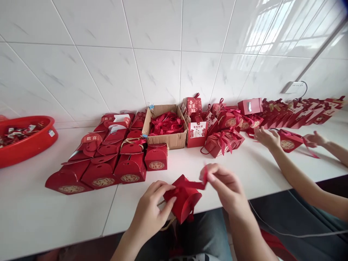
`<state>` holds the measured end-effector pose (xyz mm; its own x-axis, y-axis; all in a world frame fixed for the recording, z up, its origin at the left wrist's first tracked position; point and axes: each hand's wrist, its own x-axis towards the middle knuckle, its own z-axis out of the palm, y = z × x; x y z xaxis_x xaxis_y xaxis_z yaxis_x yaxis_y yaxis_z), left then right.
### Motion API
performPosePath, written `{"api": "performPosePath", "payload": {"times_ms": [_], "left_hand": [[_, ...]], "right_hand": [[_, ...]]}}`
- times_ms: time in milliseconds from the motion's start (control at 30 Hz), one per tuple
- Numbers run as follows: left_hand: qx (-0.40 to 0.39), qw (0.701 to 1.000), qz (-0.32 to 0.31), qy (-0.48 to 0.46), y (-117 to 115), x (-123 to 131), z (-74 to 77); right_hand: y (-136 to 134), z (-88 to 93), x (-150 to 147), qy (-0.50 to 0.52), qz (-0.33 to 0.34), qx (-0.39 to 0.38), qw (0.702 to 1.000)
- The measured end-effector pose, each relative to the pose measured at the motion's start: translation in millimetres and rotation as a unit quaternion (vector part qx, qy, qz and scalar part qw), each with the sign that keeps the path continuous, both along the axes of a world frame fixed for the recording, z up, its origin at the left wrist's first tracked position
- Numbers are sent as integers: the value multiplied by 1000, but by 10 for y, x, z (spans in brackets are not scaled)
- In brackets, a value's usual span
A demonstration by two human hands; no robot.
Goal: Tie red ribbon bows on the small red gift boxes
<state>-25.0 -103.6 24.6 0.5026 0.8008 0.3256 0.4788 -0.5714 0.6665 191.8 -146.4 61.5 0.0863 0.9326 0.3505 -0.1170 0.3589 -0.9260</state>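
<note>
A small red gift box [187, 204] is tilted at the front edge of the white counter. My left hand [153, 206] grips its left side, thumb and fingers closed on the box. A red ribbon [194, 184] runs from the top of the box to my right hand [224, 185], which pinches the ribbon's end above and to the right. A tan cord handle [168, 225] hangs below the box. Left of my hands stand rows of red gift boxes [130, 165]. Behind them a cardboard box [167, 141] holds a heap of red ribbons [167, 124].
A red basin [29, 146] with small wrapped pieces is at the far left. Ribboned gift boxes [224, 141] and upright gift bags [307, 112] line the tiled wall. On the right, another person's hands [268, 137] work at a red box [289, 140]. A cable [299, 235] hangs below the counter.
</note>
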Motion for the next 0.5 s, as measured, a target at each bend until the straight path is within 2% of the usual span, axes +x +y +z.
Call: {"api": "performPosePath", "payload": {"times_ms": [67, 167, 233, 333, 500], "left_hand": [[-13, 1000, 19, -22, 28, 15, -90], [-57, 991, 84, -84, 71, 24, -149], [-109, 980, 110, -122, 94, 18, -173], [-167, 966, 114, -162, 109, 8, -208], [-178, 960, 115, -186, 93, 21, -232]], "right_hand": [[88, -84, -59, -88, -8, -57, 994], [177, -188, -151, -184, -1, -116, 976], [200, -246, -193, -210, 19, -151, 966], [221, -300, -236, -239, 42, -182, 953], [275, -311, -295, -268, 46, -199, 942]]}}
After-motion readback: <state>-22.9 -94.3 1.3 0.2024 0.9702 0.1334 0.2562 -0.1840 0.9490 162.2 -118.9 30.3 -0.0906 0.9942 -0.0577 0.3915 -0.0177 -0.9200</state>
